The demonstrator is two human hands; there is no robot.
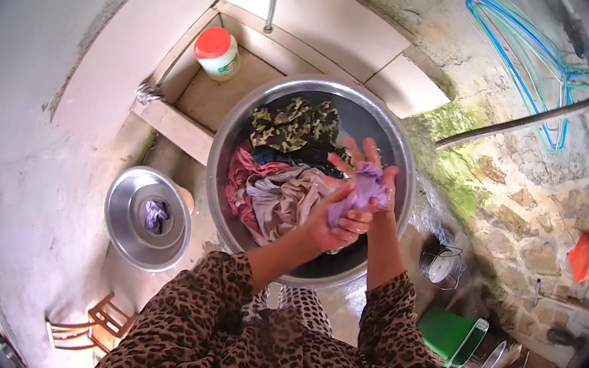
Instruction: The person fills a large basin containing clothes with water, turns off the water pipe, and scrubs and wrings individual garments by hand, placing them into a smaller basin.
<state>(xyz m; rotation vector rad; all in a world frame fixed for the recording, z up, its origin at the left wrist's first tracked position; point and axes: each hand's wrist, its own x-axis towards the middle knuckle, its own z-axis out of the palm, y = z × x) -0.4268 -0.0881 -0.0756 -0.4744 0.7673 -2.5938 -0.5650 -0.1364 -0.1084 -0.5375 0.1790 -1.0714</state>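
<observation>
A small wet purple cloth [367, 188] is bunched between my two hands, above a large metal basin [218, 174]. My left hand [334, 223] curls its fingers around the cloth's lower end. Behind the cloth, my right hand [386, 181] has its palm turned up and its fingers spread, with the cloth lying against the palm. In the basin, to the left of my hands, lie a camouflage-patterned garment [295, 124], a pale pinkish garment [286, 194] and a red-pink garment [243, 181]. Dark water and dark fabric show beneath them.
A smaller metal basin [119, 217] holding a purple cloth stands at the left. A white tub with a red lid [215, 53] sits in the tiled trough behind. Hangers [527, 58] and a pipe [518, 125] are at the right wall. A green bin [447, 334] and wooden chair [101, 322] stand nearby.
</observation>
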